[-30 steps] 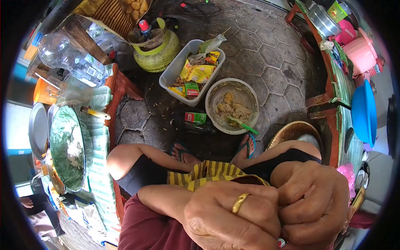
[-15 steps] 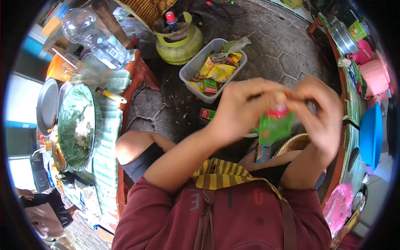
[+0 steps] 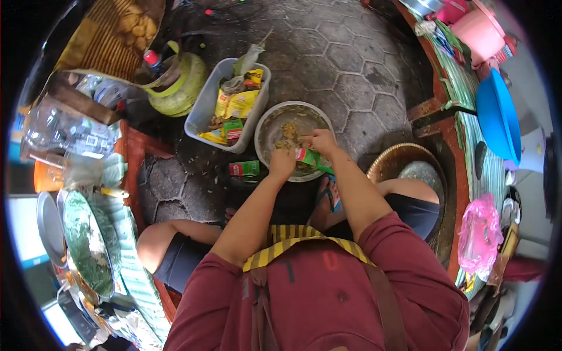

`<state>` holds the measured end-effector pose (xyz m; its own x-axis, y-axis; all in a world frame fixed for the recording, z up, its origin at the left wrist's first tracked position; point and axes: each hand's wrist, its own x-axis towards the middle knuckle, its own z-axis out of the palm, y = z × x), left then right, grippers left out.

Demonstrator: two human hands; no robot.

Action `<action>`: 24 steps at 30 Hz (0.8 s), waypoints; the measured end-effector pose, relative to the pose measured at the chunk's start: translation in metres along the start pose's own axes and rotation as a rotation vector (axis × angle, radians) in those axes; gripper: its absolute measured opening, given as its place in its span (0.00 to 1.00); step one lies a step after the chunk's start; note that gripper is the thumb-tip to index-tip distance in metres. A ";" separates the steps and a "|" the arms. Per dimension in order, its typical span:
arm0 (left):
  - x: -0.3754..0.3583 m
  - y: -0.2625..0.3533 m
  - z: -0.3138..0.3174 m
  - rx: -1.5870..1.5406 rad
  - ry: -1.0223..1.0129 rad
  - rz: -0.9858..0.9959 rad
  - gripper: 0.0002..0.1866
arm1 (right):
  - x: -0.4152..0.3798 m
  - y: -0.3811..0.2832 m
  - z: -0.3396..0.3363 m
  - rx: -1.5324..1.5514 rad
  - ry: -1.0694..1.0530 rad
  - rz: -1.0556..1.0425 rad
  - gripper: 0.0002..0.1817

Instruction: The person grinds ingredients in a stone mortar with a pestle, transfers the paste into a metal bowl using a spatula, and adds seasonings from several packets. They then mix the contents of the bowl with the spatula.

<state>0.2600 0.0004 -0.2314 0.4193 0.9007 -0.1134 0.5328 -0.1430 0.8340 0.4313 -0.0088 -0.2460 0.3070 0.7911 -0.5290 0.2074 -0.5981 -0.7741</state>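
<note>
My left hand [image 3: 283, 164] is over the near part of a round metal bowl [image 3: 264, 130] on the floor, its fingers closed on a green and red packet [image 3: 309, 157]. Close by on the right, my right hand [image 3: 322, 142] is closed over the bowl, beside the packet's upper edge; what its fingers hold, if anything, is too small to tell. Yellowish crumbly food [image 3: 288, 132] lies in the bowl. Another green and red packet [image 3: 243, 169] rests on the floor to the left of the bowl.
A grey plastic tub [image 3: 193, 126] with yellow packets stands left of the bowl, near a green gas cylinder [image 3: 186, 88]. A large woven-rimmed basin [image 3: 379, 164] is at the right. Benches flank both sides; a blue basin [image 3: 497, 117] is on the right one.
Both hands have come down from in front of my chest to the bowl, with the green packet. The view has tilted and shifted, and the metal bowl now shows fully.
</note>
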 end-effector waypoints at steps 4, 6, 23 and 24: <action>-0.011 -0.010 -0.002 0.083 -0.078 -0.075 0.18 | 0.026 0.051 -0.015 -0.083 0.320 0.032 0.05; -0.013 -0.021 -0.003 -0.001 -0.008 -0.169 0.17 | 0.034 0.061 -0.027 -0.121 0.456 0.027 0.06; 0.036 -0.007 -0.022 -0.793 -0.036 -0.919 0.14 | -0.020 -0.070 -0.023 -0.825 -0.145 -0.498 0.17; 0.036 -0.005 -0.022 -0.796 -0.035 -0.918 0.14 | -0.027 -0.078 -0.020 -0.829 -0.145 -0.500 0.17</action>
<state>0.2563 0.0427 -0.2272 0.1498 0.5215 -0.8400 0.0467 0.8449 0.5328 0.4253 0.0139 -0.1649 -0.0997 0.9526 -0.2874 0.8865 -0.0461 -0.4604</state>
